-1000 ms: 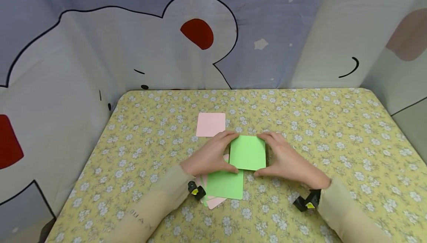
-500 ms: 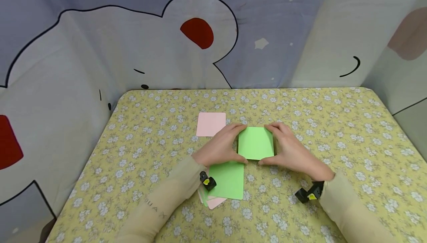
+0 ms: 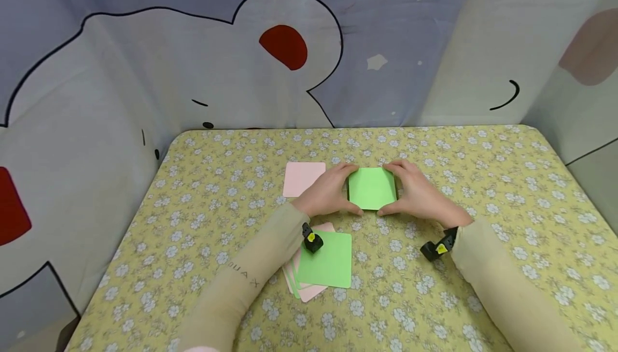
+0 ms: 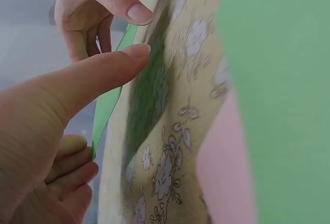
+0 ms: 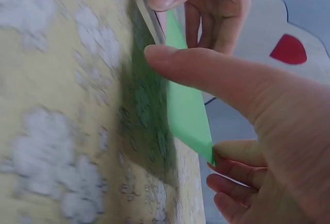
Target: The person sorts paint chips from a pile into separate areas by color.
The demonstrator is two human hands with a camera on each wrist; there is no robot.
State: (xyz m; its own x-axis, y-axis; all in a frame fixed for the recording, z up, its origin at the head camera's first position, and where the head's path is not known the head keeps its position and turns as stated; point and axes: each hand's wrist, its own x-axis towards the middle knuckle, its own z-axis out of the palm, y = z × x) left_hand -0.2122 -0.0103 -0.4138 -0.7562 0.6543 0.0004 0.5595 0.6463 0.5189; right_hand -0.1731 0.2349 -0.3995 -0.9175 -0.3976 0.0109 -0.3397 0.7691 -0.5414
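Big table [image 3: 483,180] with a yellow flowered cloth, cartoon curtain [image 3: 193,46] behind it. Near the front edge, a stack of cards [image 3: 326,261], green on top, pink underneath, partly covered by the left sleeve. A pink card [image 3: 301,178] lies flat further back, just beside the left hand [image 3: 328,197]. Between both hands sits the green card [image 3: 372,188], mid-table. Left hand pinches its left edge, right hand [image 3: 419,196] pinches its right edge, thumbs at the near corners. Wrist views show what the head view doesn't: the card is lifted off the cloth, shadow beneath.
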